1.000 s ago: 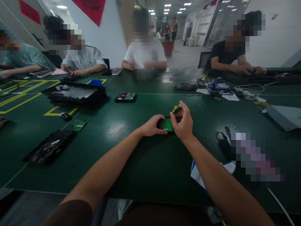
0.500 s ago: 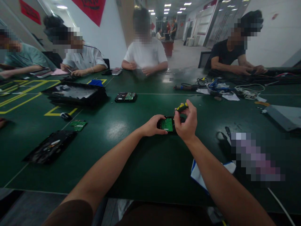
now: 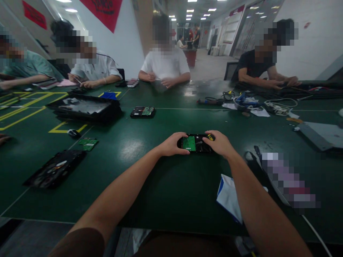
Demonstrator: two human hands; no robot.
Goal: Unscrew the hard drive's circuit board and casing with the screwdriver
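A black hard drive with a green circuit board on its left part lies in front of me on the table. My left hand is closed round the drive's left end, thumb on the near edge and fingers on the far edge. At the other end, my right hand holds a screwdriver with a yellow and dark handle. Only part of that handle shows, and its tip is hidden. The right thumb and fingers also touch the drive's right end.
Another hard drive lies farther back. To the left are a black tray, a green circuit board and a black panel. Cables, a grey metal case and a white-and-blue cloth lie to the right. Several people sit opposite.
My right hand has come down from above the drive to its right end, and the screwdriver has gone from raised to tucked in the hand. The left hand stays on the drive.
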